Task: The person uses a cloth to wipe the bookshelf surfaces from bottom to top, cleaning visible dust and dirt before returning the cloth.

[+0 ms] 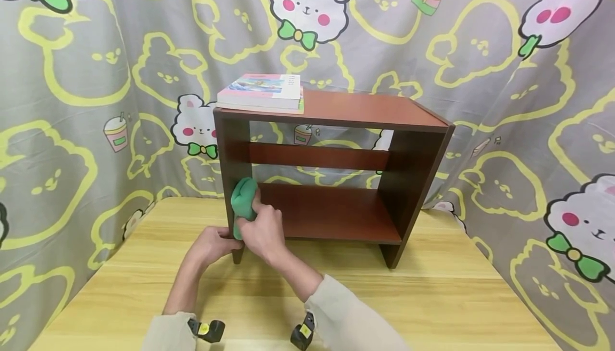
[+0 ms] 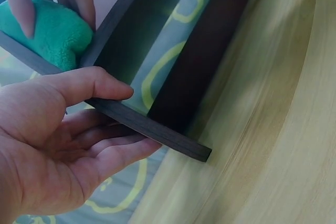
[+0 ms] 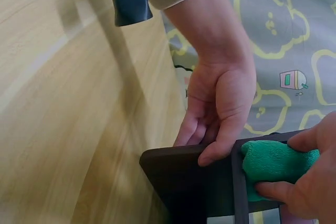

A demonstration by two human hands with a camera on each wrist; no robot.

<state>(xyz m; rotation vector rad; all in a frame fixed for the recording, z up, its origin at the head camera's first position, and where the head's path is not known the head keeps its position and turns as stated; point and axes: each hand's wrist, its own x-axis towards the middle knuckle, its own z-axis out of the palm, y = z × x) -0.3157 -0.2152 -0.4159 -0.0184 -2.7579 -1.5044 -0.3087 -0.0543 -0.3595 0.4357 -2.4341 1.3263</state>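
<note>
A dark brown wooden shelf (image 1: 336,207) stands on the table, with one low board and a top board. My right hand (image 1: 264,231) holds a folded green cloth (image 1: 244,199) against the front of the shelf's left side panel, just above the low board. In the right wrist view, thumb and fingers pinch the cloth (image 3: 275,163) from both sides. Lower on the same panel, my left hand (image 1: 209,247) grips the edge. The left wrist view shows its thumb on one face of the side panel (image 2: 157,132) and the fingers on the other.
Books (image 1: 259,97) lie stacked on the shelf top's left end. The light wooden table (image 1: 408,308) extends in front of the shelf. A grey patterned curtain (image 1: 158,73) surrounds the back and both sides.
</note>
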